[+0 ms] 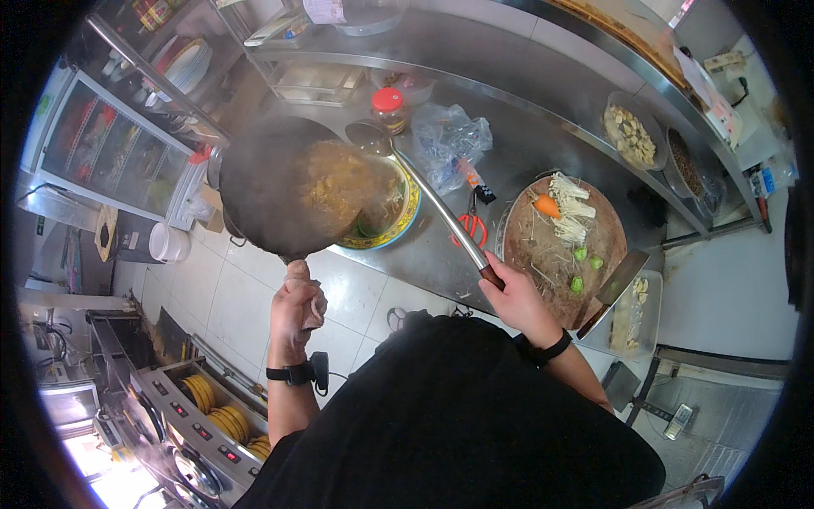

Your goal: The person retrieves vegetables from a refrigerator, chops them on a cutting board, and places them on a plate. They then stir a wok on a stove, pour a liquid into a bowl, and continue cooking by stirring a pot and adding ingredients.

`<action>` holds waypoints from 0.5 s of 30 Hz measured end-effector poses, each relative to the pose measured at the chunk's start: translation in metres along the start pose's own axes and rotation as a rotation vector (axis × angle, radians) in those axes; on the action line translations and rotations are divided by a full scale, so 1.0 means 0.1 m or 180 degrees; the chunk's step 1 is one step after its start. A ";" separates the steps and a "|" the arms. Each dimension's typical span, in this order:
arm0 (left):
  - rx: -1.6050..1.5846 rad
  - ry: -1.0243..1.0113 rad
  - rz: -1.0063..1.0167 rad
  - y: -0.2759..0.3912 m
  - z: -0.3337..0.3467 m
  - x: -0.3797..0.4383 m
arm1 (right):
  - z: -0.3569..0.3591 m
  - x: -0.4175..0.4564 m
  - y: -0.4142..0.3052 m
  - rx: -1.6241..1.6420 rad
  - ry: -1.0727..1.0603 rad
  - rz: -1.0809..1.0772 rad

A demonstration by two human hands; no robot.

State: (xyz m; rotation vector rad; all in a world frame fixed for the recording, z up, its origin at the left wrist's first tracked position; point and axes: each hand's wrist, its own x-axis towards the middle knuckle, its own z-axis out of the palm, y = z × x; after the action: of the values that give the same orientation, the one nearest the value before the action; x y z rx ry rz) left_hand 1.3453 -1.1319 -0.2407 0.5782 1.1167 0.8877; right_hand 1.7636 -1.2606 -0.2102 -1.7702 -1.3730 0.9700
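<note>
My left hand [296, 308] grips the handle of a dark wok [264, 184] through a folded cloth [314, 306]. The wok is tilted to the right over a patterned yellow-rimmed bowl [407, 219], and steaming brownish food [340, 181] lies at its lower side and over the bowl. Steam blurs where the food ends and the bowl's contents begin. In my right hand [518, 296] is the wooden-ended handle of a long steel ladle [439, 203]. The ladle's head is above the bowl's far edge, close to a red-lidded jar [388, 111].
A round cutting board [528, 267] holds enoki mushrooms [572, 213], a carrot piece [546, 205] and green vegetable pieces. A cleaver [613, 289] lies across its right edge. Red-handled scissors [469, 230] and a plastic bag [448, 143] lie on the steel counter [413, 280]. A steel shelf [470, 86] runs behind.
</note>
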 end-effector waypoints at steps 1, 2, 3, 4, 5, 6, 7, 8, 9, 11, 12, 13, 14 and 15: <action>-0.0033 -0.0021 0.0031 0.02 0.00 -0.01 | 0.00 0.00 0.00 -0.0001 0.0010 -0.0018; -0.0067 -0.0039 0.0064 0.05 -0.01 -0.04 | 0.01 0.00 0.01 -0.0002 0.0018 -0.0037; -0.0103 -0.0051 0.0103 0.07 -0.01 -0.06 | 0.02 0.01 0.01 -0.0001 0.0020 -0.0064; -0.0130 0.0012 0.0120 0.07 -0.02 -0.07 | 0.02 0.02 0.00 -0.0050 -0.0033 -0.0026; -0.0158 0.0077 0.0137 0.07 -0.05 -0.09 | 0.02 0.04 -0.02 -0.0100 -0.0088 0.0010; -0.0184 0.0141 0.0148 0.06 -0.07 -0.10 | 0.02 0.05 -0.03 -0.0149 -0.0143 0.0053; -0.0126 0.0071 0.0179 0.07 -0.11 -0.12 | 0.03 0.06 -0.04 -0.0136 -0.0160 0.0071; -0.0068 0.0002 0.0211 0.08 -0.15 -0.13 | 0.04 0.07 -0.04 -0.0123 -0.0178 0.0088; -0.0009 -0.0070 0.0247 0.09 -0.19 -0.13 | 0.05 0.08 -0.05 -0.0110 -0.0191 0.0102; 0.0039 0.0073 0.0210 0.06 -0.30 -0.15 | 0.09 0.11 -0.01 -0.0028 -0.0144 -0.0075; 0.0067 0.0148 0.0191 0.06 -0.32 -0.18 | 0.11 0.12 -0.01 0.0018 -0.0122 -0.0163; 0.0026 0.0178 0.0203 0.06 -0.33 -0.21 | 0.11 0.13 -0.03 -0.0033 -0.0173 -0.0133; -0.0014 0.0207 0.0214 0.07 -0.33 -0.24 | 0.09 0.15 -0.07 -0.0084 -0.0224 -0.0103; -0.0052 0.0232 0.0224 0.09 -0.32 -0.27 | 0.09 0.16 -0.09 -0.0134 -0.0270 -0.0070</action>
State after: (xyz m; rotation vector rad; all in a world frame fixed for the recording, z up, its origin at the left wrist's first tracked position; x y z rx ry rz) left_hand 1.3079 -1.1512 -0.2312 0.5784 1.1596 0.9843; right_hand 1.7544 -1.2423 -0.2086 -1.7591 -1.4726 1.0215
